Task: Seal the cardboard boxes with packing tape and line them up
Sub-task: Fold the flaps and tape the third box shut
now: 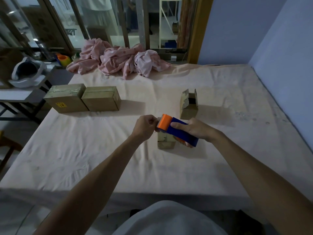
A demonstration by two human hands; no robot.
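Tape dispenser (183, 135) gripped by right hand (198, 129), left hand (145, 127) pinching its toothed edge

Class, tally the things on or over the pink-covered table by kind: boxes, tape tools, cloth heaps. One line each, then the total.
Tape dispenser: 1
Cardboard boxes: 4 (two taped side by side at the left, one open at the back right, one beneath the tape dispenser)
Pink cloth heap: 1
Total: 6
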